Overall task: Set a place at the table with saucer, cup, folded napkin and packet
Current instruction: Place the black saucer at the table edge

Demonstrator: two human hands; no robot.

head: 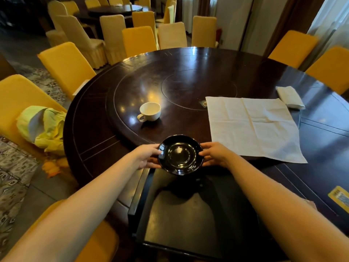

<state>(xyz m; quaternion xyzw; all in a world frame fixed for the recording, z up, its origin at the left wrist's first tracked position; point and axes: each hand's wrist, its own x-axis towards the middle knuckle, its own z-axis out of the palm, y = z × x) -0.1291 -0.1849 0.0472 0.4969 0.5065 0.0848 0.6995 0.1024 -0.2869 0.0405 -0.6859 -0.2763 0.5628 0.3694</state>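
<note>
Saucer: the black saucer (180,155) was level at the table's (94,120) near edge, held from both sides.
Grip: left hand (146,156) and right hand (215,155) each pinched the rim.
Advice: lower it flat, fully inside the edge, and release both hands together.
Cup: the white cup (150,111) waited beyond, toward the centre.
Napkin: the napkin (253,127) lay unfolded at right, with the packet (289,97) past its far corner.

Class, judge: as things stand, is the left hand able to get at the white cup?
Probably not yet: the left hand holds the saucer. Nothing stands between it and the cup.
</note>
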